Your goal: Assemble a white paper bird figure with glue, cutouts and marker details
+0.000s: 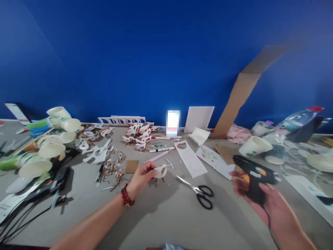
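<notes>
My left hand [140,180], with a red bead bracelet at the wrist, pinches a small white paper cutout [161,171] with an opening in it. A bit of brown and red shows under the cutout. In my right hand [277,208] is a black and orange glue gun [253,180], slightly blurred, with its nozzle pointing right and its cord hanging down by the wrist. Between the hands lie scissors [197,189] with black handles, their blades slightly apart. Just beyond the left hand rest thin white paper scraps [169,164] and a brown cardboard square [131,166].
Several white bird-like cutouts [142,133] are grouped at the back. Wooden clips [114,170] lie left of the cardboard square. Paper cups [35,167] crowd the left side. A white card strip [191,159], another cup [255,146] and a plastic bottle [299,119] stand or lie rightward.
</notes>
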Demonstrator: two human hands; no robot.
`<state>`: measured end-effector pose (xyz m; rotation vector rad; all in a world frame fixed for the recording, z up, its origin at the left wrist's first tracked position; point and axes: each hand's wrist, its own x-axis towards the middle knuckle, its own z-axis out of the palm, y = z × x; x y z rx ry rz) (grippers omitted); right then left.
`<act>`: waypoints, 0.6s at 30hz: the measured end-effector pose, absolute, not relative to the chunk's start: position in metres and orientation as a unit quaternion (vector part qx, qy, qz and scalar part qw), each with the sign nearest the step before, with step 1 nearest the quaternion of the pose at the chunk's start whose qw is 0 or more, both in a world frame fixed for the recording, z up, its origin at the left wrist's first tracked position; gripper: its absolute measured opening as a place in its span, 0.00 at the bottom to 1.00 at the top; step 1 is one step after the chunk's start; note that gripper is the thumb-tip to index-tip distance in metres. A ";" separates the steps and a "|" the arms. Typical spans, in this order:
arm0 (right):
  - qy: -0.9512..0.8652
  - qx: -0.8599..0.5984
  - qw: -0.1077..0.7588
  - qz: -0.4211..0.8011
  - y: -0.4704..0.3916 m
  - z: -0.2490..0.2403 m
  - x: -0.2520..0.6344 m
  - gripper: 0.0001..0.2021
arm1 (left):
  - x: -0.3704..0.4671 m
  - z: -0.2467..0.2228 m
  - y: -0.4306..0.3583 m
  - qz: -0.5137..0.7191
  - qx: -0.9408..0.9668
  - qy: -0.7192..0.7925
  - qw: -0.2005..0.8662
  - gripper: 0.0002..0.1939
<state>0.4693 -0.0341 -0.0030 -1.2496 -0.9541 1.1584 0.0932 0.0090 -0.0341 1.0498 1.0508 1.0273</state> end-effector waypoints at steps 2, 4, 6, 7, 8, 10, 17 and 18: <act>-0.406 -0.475 0.526 0.578 -0.034 0.004 0.427 0.18 | 0.092 -0.037 0.011 0.448 0.464 0.468 0.604 0.19; -0.432 -0.457 0.464 0.624 -0.033 0.006 0.384 0.15 | 0.091 -0.039 0.012 0.450 0.469 0.476 0.592 0.19; -0.476 -0.455 0.371 0.654 -0.030 0.003 0.349 0.17 | 0.091 -0.040 0.013 0.455 0.471 0.479 0.584 0.19; -0.502 -0.456 0.344 0.650 -0.029 0.001 0.335 0.18 | 0.091 -0.040 0.013 0.460 0.472 0.480 0.579 0.19; -0.525 -0.457 0.319 0.643 -0.027 -0.003 0.324 0.19 | 0.091 -0.041 0.013 0.466 0.472 0.480 0.574 0.19; -0.555 -0.467 0.292 0.624 -0.026 -0.013 0.312 0.21 | 0.092 -0.043 0.013 0.474 0.476 0.479 0.564 0.18; -0.585 -0.548 0.281 0.528 -0.042 -0.045 0.312 0.23 | 0.092 -0.049 0.013 0.450 0.478 0.500 0.565 0.16; -0.582 -0.552 0.280 0.527 -0.044 -0.046 0.313 0.23 | 0.092 -0.048 0.013 0.451 0.477 0.502 0.563 0.16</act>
